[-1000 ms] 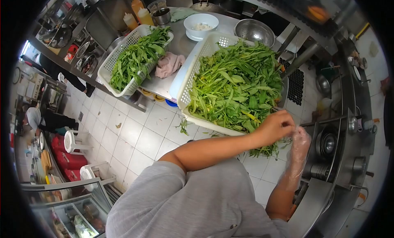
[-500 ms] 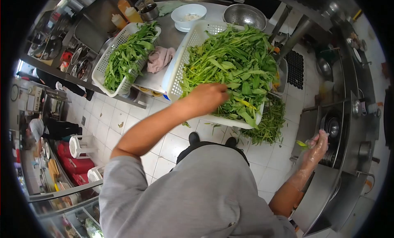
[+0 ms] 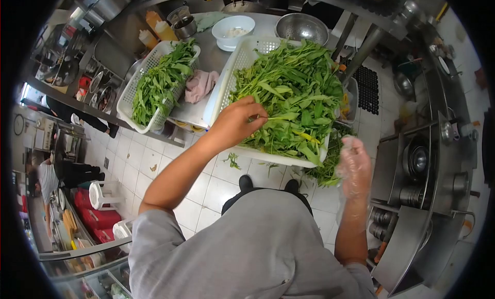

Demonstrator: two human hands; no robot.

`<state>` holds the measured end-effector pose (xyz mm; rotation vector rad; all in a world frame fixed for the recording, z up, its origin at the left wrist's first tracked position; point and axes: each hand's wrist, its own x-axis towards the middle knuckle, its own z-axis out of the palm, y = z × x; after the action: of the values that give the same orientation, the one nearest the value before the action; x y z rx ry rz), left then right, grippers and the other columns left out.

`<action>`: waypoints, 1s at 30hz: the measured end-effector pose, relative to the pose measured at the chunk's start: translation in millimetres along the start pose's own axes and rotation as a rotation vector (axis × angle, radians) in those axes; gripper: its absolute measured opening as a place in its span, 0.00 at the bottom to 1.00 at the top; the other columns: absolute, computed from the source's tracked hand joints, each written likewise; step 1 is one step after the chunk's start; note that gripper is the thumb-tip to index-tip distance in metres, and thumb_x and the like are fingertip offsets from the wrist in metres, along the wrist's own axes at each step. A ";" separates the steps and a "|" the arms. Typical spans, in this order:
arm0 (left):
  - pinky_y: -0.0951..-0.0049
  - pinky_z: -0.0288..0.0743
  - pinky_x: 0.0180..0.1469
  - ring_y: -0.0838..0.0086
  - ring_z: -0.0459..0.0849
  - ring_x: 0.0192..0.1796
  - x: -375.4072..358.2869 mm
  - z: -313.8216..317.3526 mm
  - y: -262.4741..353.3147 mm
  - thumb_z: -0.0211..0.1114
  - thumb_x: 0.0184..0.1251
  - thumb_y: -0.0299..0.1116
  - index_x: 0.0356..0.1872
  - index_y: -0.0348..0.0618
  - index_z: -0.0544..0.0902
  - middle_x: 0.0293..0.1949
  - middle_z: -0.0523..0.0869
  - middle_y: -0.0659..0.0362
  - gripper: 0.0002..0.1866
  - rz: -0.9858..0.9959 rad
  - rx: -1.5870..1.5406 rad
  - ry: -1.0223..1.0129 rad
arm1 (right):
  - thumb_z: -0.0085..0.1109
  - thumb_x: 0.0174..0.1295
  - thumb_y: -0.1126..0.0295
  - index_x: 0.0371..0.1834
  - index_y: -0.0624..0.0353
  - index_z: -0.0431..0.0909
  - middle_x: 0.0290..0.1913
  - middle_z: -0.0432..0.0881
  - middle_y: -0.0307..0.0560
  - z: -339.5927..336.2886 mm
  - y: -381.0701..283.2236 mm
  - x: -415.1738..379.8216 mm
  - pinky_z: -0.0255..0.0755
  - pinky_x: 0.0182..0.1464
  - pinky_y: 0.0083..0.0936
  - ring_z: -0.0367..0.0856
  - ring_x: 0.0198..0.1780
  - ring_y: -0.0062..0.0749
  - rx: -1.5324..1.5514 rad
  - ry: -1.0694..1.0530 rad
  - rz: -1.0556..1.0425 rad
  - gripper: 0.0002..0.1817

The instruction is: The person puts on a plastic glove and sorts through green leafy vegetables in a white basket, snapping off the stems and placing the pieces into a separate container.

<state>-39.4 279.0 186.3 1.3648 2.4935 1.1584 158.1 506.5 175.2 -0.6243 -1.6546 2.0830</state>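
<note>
Leafy green vegetables (image 3: pixel 299 87) are heaped in a large white perforated basket (image 3: pixel 223 100). My left hand (image 3: pixel 238 121) is over the basket's near left part, thumb and fingers pinched on a green stem. On the right, my right hand (image 3: pixel 356 165), in a clear plastic glove, is raised beside the basket's near right corner. Its fingers are curled together, and what they may hold is hidden. Below that corner, more greens (image 3: pixel 330 172) are piled low near the floor. A smaller white basket (image 3: pixel 125 100) with greens stands at the left.
A pink cloth (image 3: pixel 201 86) lies between the baskets. Behind are a white bowl (image 3: pixel 233 31), a metal colander (image 3: pixel 302 28) and sauce bottles (image 3: pixel 165 31). Metal shelving (image 3: pixel 407 196) stands close on the right. Two other people are at the far left, near a white stool (image 3: pixel 103 195).
My left hand has moved left and closed on a stem. My right hand has come in from the far right toward the basket; the green piece seen in it before no longer shows.
</note>
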 end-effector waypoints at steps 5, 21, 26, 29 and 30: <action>0.83 0.67 0.34 0.86 0.72 0.31 -2.6 15.5 14.0 0.66 0.62 0.27 0.33 0.38 0.82 0.30 0.77 0.67 0.03 -0.219 -0.382 0.092 | 0.61 0.62 0.66 0.50 0.61 0.78 0.36 0.77 0.34 40.4 2.7 14.2 0.59 0.25 0.11 0.64 0.26 0.10 0.001 -0.117 0.050 0.16; 0.80 0.68 0.30 0.83 0.73 0.28 -0.1 80.0 51.2 0.65 0.60 0.26 0.32 0.37 0.81 0.26 0.76 0.65 0.03 -0.185 -0.667 0.087 | 0.60 0.58 0.75 0.38 0.67 0.82 0.32 0.80 0.42 60.5 -8.7 25.8 0.66 0.35 0.18 0.73 0.31 0.21 -0.366 -0.146 -0.258 0.08; 0.75 0.72 0.33 0.73 0.76 0.30 5.8 74.3 81.7 0.65 0.59 0.25 0.41 0.37 0.80 0.29 0.78 0.58 0.10 -0.068 -0.550 0.176 | 0.61 0.55 0.78 0.34 0.64 0.81 0.27 0.76 0.45 45.6 -19.2 16.7 0.66 0.32 0.25 0.73 0.29 0.30 -0.641 -0.067 -0.484 0.05; 0.72 0.74 0.35 0.67 0.78 0.32 11.5 84.4 84.2 0.65 0.59 0.24 0.42 0.37 0.80 0.31 0.79 0.56 0.10 0.095 -0.508 0.265 | 0.61 0.51 0.80 0.34 0.62 0.80 0.26 0.74 0.46 30.5 -26.5 13.9 0.67 0.29 0.29 0.73 0.28 0.37 -0.910 -0.075 -0.691 0.07; 0.71 0.75 0.36 0.64 0.79 0.33 13.7 90.7 83.0 0.65 0.59 0.23 0.41 0.37 0.80 0.32 0.79 0.55 0.09 0.233 -0.453 0.312 | 0.60 0.51 0.80 0.34 0.63 0.80 0.26 0.72 0.45 26.6 -27.9 12.1 0.66 0.30 0.27 0.72 0.27 0.35 -0.937 -0.087 -0.688 0.07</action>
<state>45.6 368.5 178.9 1.4506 2.0759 1.9732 134.0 498.2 206.5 -0.1421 -2.4191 0.8119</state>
